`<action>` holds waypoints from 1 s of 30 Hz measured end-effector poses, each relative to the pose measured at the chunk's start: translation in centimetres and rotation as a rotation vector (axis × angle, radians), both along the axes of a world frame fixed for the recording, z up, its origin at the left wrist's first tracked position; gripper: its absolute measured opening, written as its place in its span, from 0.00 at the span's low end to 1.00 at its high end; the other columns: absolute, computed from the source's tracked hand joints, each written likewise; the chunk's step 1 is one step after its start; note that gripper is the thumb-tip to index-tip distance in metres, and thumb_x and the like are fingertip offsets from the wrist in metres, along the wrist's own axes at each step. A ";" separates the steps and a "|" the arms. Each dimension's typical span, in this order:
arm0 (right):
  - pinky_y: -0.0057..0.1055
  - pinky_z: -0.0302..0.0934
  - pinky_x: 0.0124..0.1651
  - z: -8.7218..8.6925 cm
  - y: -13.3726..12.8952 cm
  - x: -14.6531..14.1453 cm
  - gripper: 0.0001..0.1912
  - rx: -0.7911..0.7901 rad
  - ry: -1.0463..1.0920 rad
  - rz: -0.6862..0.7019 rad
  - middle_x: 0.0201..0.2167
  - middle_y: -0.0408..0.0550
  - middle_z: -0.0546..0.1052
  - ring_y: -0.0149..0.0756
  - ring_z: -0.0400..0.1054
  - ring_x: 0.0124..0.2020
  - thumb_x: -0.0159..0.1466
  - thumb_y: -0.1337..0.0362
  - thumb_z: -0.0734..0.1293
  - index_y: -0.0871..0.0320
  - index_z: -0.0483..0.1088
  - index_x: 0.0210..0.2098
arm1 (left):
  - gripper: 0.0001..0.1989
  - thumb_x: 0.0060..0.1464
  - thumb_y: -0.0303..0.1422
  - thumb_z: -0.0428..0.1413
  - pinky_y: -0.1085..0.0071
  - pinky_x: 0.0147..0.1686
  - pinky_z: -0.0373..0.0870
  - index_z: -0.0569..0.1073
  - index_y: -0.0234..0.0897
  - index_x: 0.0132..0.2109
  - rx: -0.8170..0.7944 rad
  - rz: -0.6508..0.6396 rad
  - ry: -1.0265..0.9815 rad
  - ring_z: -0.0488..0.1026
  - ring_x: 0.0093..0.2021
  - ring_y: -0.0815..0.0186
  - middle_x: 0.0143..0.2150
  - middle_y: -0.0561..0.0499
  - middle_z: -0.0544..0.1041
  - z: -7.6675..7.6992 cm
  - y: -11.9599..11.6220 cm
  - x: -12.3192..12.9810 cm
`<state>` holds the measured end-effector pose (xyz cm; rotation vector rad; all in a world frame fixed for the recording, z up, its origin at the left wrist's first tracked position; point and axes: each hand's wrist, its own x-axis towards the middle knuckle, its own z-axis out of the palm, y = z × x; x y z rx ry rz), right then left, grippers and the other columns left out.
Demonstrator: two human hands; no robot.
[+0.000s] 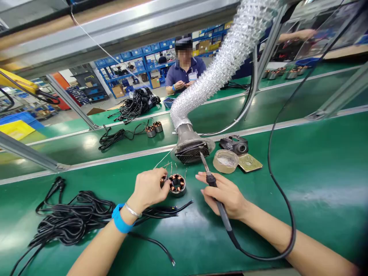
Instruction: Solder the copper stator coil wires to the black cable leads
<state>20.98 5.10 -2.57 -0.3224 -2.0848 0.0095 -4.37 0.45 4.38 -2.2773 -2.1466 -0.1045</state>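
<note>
My left hand [150, 187], with a blue band at the wrist, is closed around a motor stator [163, 179] that its fingers mostly hide. Right beside it stands another stator [177, 188], a dark ring with copper windings and thin wire ends sticking up. In my right hand [230, 195] is a soldering iron [220, 209], held like a pen. Its tip points up and away, in front of the round grille of a fume extractor [192, 152]. Left of my left wrist lies a heap of black cables [77, 216], their stripped ends reaching under that hand.
A tape roll [225, 161], a yellowish sponge plate [250, 163] and a black iron holder [234, 145] sit right of the extractor. Its silver duct [212, 73] hangs from above. The iron's cord [271, 153] loops at right. Across the bench a person [185, 73] works near more cables.
</note>
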 end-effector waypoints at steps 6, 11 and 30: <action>0.42 0.74 0.44 -1.2 -1.1 -0.7 0.12 -0.117 0.037 -0.014 0.55 0.61 0.74 0.43 0.76 0.46 0.59 0.75 0.65 0.55 0.65 0.40 | 0.15 0.60 0.31 0.48 0.66 0.40 0.70 0.79 0.43 0.45 -0.128 -0.199 -0.093 0.79 0.44 0.57 0.44 0.47 0.83 -1.1 -1.6 1.2; 0.47 0.73 0.46 -1.9 -2.3 -2.1 0.16 -0.185 0.034 -0.040 0.56 0.65 0.72 0.50 0.73 0.52 0.59 0.66 0.68 0.55 0.62 0.45 | 0.16 0.61 0.30 0.47 0.68 0.38 0.70 0.78 0.42 0.48 -0.228 -0.323 -0.222 0.79 0.40 0.58 0.41 0.47 0.83 -0.9 -2.4 4.0; 0.49 0.69 0.51 -4.1 -2.5 1.7 0.32 -0.354 0.028 0.103 0.50 0.61 0.71 0.53 0.69 0.56 0.52 0.65 0.70 0.56 0.55 0.53 | 0.16 0.63 0.41 0.47 0.73 0.29 0.60 0.76 0.37 0.38 -0.288 -0.219 -0.758 0.67 0.27 0.67 0.26 0.54 0.73 -4.9 -1.4 4.3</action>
